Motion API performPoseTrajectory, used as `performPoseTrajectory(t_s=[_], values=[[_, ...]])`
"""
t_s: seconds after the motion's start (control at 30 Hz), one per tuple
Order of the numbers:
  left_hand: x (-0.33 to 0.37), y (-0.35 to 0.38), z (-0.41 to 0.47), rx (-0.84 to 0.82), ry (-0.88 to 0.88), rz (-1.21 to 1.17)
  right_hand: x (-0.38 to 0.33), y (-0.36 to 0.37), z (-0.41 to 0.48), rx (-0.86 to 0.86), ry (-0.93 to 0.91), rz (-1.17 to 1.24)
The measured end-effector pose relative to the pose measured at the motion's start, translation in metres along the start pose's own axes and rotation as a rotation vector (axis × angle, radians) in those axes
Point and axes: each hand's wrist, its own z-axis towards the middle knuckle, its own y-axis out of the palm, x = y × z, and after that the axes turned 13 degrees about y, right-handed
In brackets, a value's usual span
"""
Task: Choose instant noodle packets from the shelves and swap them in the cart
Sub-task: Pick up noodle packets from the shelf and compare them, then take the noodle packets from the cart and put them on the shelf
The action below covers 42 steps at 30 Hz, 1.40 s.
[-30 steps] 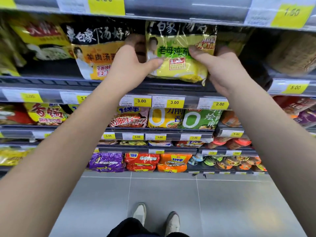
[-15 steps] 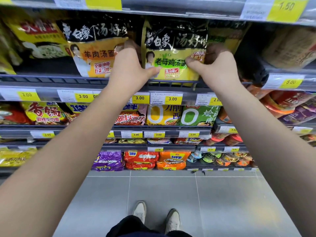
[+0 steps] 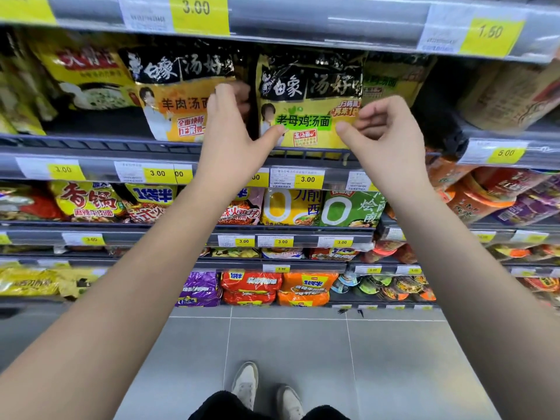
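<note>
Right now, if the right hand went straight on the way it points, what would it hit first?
Probably the right edge of the yellow-green noodle packet, just ahead of the right hand; depth is unclear.

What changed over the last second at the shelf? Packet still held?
The yellow packet went from tipped forward to standing upright on the shelf. The right hand has loosened and seems off it; the left hand still pinches its left edge. Orange packet beside it unchanged.

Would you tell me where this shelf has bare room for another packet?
Dark bare shelf between the chicken-soup packet and the brown packets at right; another patch left of the orange packet. The lower shelves are packed.
</note>
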Motion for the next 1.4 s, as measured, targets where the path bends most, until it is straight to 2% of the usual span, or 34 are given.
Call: performPoseTrajectory(t_s=[0.13,0.27,0.4,0.63,0.8,0.97,1.2,1.4], values=[[0.016,-0.019,-0.036,0.031,-0.005,-0.205,-0.007,0.007,-0.025,-0.278,-0.030,0.195],[0.028,-0.050,-0.085,0.011,-0.037,-0.273,-0.015,0.019,-0.052,-0.581,-0.082,0.295],[0.026,-0.094,-0.137,0.153,-0.102,-0.318,-0.034,0.045,-0.080,-0.866,-0.126,0.334],[0.018,-0.200,-0.218,0.442,-0.195,-0.215,-0.083,0.121,-0.145,-1.182,-0.180,0.393],[-0.015,-0.288,-0.271,0.604,-0.258,-0.099,-0.132,0.198,-0.205,-1.349,-0.211,0.377],[-0.060,-0.376,-0.323,0.683,-0.254,-0.083,-0.192,0.299,-0.279,-1.493,-0.236,0.349],[-0.111,-0.524,-0.401,0.865,-0.400,0.004,-0.275,0.431,-0.389,-1.637,-0.264,0.330],[-0.144,-0.601,-0.435,0.951,-0.462,0.036,-0.323,0.517,-0.455,-1.717,-0.268,0.345]])
